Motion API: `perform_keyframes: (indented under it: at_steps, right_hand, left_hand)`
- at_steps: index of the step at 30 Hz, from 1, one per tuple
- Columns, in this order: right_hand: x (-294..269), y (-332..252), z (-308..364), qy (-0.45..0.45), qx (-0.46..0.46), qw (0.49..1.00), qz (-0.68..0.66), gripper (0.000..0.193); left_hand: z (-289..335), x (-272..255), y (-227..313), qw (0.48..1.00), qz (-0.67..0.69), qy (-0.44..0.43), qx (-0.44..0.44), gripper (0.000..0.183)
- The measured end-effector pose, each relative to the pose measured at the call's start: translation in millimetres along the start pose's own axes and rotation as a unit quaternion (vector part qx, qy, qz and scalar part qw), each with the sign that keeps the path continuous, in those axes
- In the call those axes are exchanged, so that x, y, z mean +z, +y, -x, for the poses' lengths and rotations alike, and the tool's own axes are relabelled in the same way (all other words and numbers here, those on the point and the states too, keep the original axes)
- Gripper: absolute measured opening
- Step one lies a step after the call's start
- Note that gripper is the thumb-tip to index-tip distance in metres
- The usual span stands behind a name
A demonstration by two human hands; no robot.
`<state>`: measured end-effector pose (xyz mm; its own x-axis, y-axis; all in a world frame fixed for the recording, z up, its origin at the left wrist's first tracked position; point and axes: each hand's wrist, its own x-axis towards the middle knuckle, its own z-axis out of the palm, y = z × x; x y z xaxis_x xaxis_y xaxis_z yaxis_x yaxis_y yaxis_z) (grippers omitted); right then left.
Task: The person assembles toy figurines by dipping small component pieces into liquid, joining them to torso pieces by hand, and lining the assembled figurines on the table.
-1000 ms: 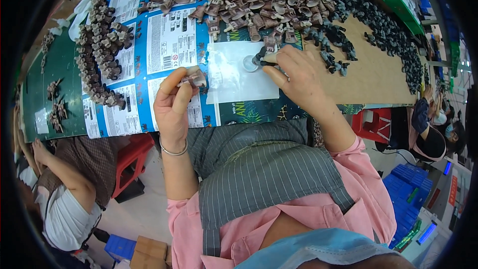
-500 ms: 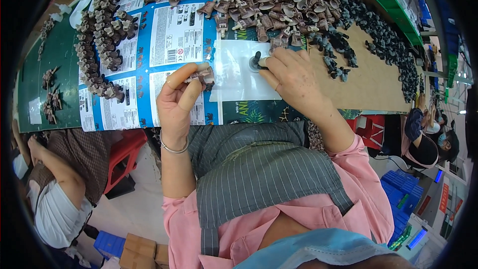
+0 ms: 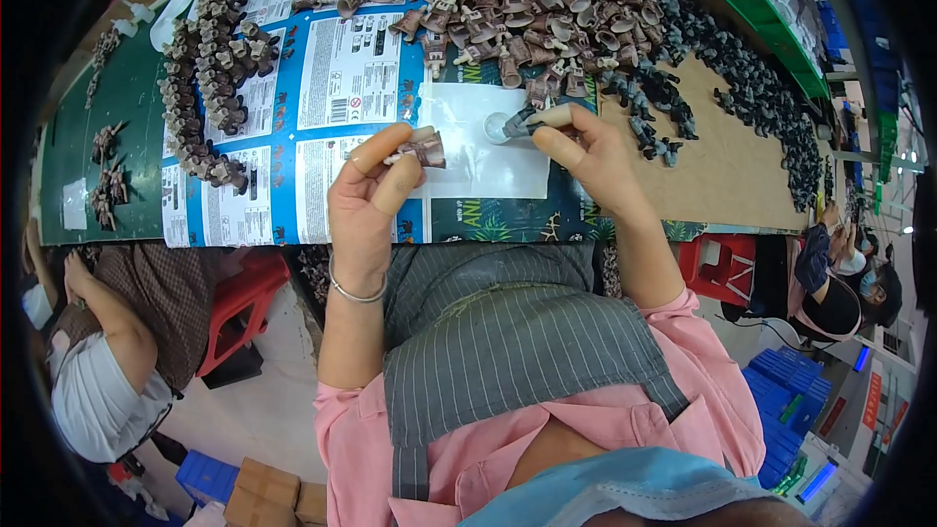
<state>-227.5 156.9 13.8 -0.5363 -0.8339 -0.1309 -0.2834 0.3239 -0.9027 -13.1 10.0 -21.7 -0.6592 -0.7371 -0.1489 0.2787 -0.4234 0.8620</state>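
Note:
My left hand [image 3: 366, 200] pinches a brown figurine body [image 3: 427, 150], a small skirt-shaped piece with a flared end, between thumb and index finger. My right hand [image 3: 597, 158] grips a small grey-black figurine piece [image 3: 521, 123], tilted at the edge of a small round translucent dish [image 3: 496, 129]. Whether the piece touches the dish, I cannot tell. The dish sits on a translucent white plastic sheet [image 3: 478, 171]. Under the left hand lie blue-and-white printed sheets [image 3: 327, 68].
A heap of brown figurine bodies [image 3: 527, 0] covers the far middle. Grey-black pieces [image 3: 771, 127] lie on brown cardboard [image 3: 727, 132] at right. Joined brown figures stand in rows [image 3: 183, 107] at left. A green-edged bin [image 3: 771, 24] borders the far right; a co-worker's arm [image 3: 112, 307] is at left.
My right hand has drawn the grey-black piece from upright in the dish to a tilt toward the right. My left hand has shifted slightly right with the brown body.

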Motion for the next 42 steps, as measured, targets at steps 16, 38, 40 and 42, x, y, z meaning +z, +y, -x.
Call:
perform_keyframes:
  at_steps: [16, 38, 40, 42]
  right_hand:
    - [33, -30, 11, 0.071, -0.348, 0.909, 0.216, 0.023]
    - [100, -44, -29, -0.014, -0.393, 0.905, 0.162, 0.016]
    - [104, -42, -25, 0.016, -0.417, 0.893, 0.169, 0.015]
    - [103, -38, -34, 0.018, -0.427, 0.887, 0.176, 0.015]
  left_hand:
    - [13, 40, -9, 0.996, 0.069, -0.033, 0.035, 0.033]
    - [-5, -18, 2, 0.828, -0.467, -0.042, 0.307, 0.039]
    - [-3, -17, 2, 0.829, -0.467, -0.028, 0.306, 0.038]
    - [-3, -17, 5, 0.836, -0.476, -0.033, 0.27, 0.036]
